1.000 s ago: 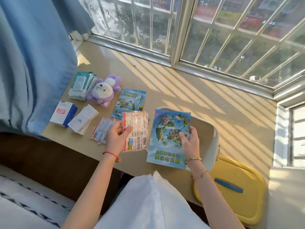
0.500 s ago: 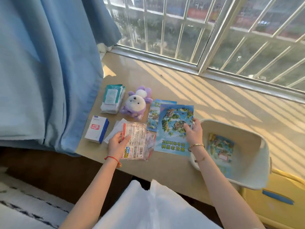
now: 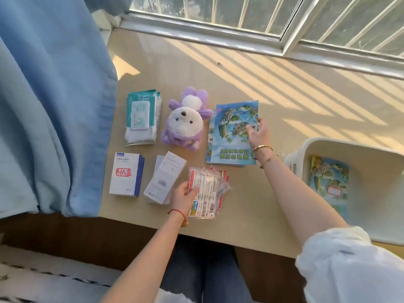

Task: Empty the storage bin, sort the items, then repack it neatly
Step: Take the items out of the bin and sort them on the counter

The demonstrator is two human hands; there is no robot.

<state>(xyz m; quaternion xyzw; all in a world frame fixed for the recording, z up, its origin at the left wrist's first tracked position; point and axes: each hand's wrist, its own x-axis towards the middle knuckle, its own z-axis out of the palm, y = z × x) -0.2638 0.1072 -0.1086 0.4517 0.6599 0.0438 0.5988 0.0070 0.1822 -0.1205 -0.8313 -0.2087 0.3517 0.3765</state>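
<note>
A white storage bin [image 3: 323, 147] stands at the right of the sill with one blue map booklet [image 3: 330, 182] inside. My right hand [image 3: 259, 133] holds the right edge of a blue map booklet [image 3: 231, 136] lying on top of another one. My left hand [image 3: 184, 199] grips a clear red-printed packet [image 3: 206, 193] over a few similar packets. A purple plush toy [image 3: 185, 123], a wet-wipes pack [image 3: 142, 117], a white-and-blue box [image 3: 125, 174] and white leaflets [image 3: 164, 180] lie on the sill.
A blue curtain [image 3: 54, 106] hangs along the left side, reaching the sill's edge. The window frame [image 3: 284, 42] runs along the back. Sunlit bare sill [image 3: 295, 101] lies behind the bin. My legs are below the front edge.
My right hand carried the map booklet left from over the bin and set it on the other booklet. My left hand lowered the packet onto the other packets.
</note>
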